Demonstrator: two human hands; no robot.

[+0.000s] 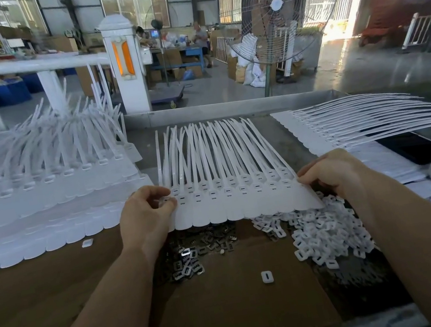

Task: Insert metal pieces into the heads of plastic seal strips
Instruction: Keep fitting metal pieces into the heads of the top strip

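Cardboard sheet (233, 311) nearest, brown, matte. On it, below L fingers: dark metal pieces (195, 255), small slotted plates, partly hidden under the strips. Below R fingers: heap of white plastic clips (326, 233).

Left hand (143, 218) pinches L end of the seal strip sheet (240, 202); right hand (332, 172) pinches R corner, fingertips curled under, hidden. Sheet: white, scalloped edge, slotted heads, thin tails fanning away.

Beyond: blurred strip stack (39, 175) L, another (358, 122) R, cut off.

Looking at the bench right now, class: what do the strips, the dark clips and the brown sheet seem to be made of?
Strips: white plastic, smooth, slightly translucent, bending where held.
Dark clips: probably metal; grey with bright glints.
Brown sheet: cardboard, matte, with a fold crease.
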